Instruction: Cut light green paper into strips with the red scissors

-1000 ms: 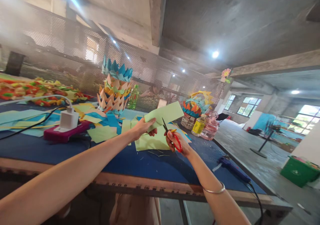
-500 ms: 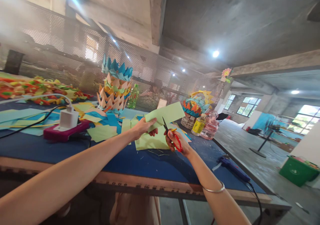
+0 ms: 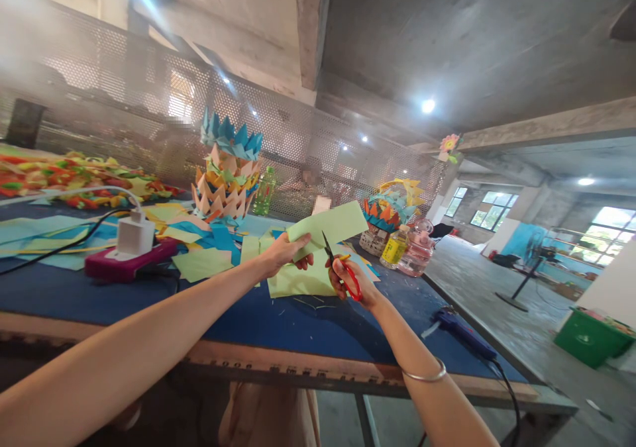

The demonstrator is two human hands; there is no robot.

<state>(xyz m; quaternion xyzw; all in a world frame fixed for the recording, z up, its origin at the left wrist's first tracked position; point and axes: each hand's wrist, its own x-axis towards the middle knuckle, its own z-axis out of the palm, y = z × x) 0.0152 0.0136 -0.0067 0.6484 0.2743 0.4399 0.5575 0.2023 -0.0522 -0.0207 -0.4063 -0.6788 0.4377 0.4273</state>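
Note:
My left hand (image 3: pixel 292 251) pinches the left end of a light green paper strip (image 3: pixel 340 223), which tilts up to the right above the table. In my right hand (image 3: pixel 350 281) is a pair of scissors (image 3: pixel 353 284) with red handles and dark blades pointing up, close below the strip's lower edge. Something small and yellow shows by the fingers of that hand; I cannot make out whether it belongs to the scissors. Under both hands lie larger light green paper sheets (image 3: pixel 298 283), with thin paper offcuts in front of them.
Left are a magenta power strip (image 3: pixel 112 267) with a white charger (image 3: pixel 135 234) and coloured paper pieces (image 3: pixel 50 228). Behind stands a tiered folded-paper piece (image 3: pixel 229 169). To the right are a paper basket (image 3: pixel 376 240), a yellow-labelled bottle (image 3: pixel 394 248), a pink bottle (image 3: pixel 416 255) and a glue gun (image 3: pixel 462 331).

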